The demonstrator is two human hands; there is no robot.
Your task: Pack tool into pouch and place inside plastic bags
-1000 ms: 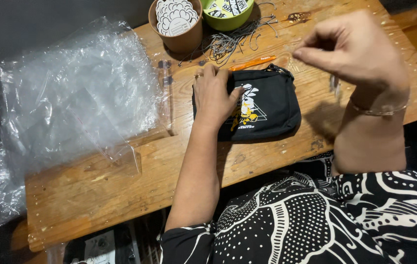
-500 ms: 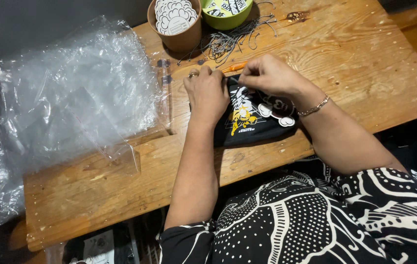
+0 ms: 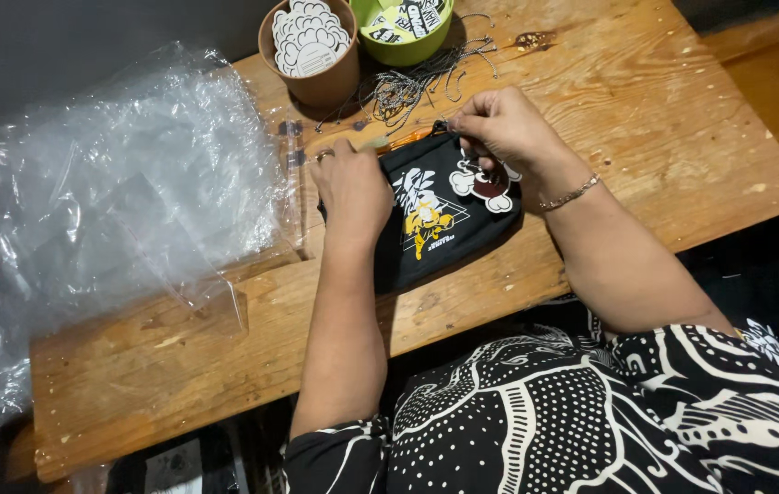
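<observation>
view: head camera, looking down at a wooden table [image 3: 645,119]
pouch: small black fabric pouch [image 3: 440,247] lying flat near the middle of the table, just in front of the person's body, lower end close to the near edge
pouch look: soft, dark, printed front with a white and yellow figure graphic in the centre; a white and dark red cartoon-shaped tag [image 3: 484,183] lies at its upper right
pouch top: top edge partly covered by both hands; zipper or closure not clear
left hand [image 3: 350,187]: palm down on the pouch's left part, fingers curled over its upper left corner and pressing it to the table; ring on one finger
right hand [image 3: 504,128]: at the pouch's top right corner, fingers [image 3: 463,123] pinched shut on something small and dark there, too small to tell what; bracelet on the wrist
orange item: thin orange strip [image 3: 399,139] peeks out between the two hands, just above the pouch
strings: loose tangle of thin dark cords [image 3: 421,82] on the table just beyond the hands
brown cup [image 3: 312,59]: round, far side of the table, holds white cut-out shapes
green bowl [image 3: 403,32]: beside the brown cup to its right, holds printed stickers
plastic: big heap of clear plastic bags [image 3: 124,192] covers the table's left side, spilling over its left edge; well apart from the pouch
clear tube: small transparent piece [image 3: 293,160] at the heap's right edge, near the left hand
in the way: hands hide the pouch's top edge; left forearm crosses its lower left
person: black and white patterned shirt [image 3: 591,421] at bottom of frame
</observation>
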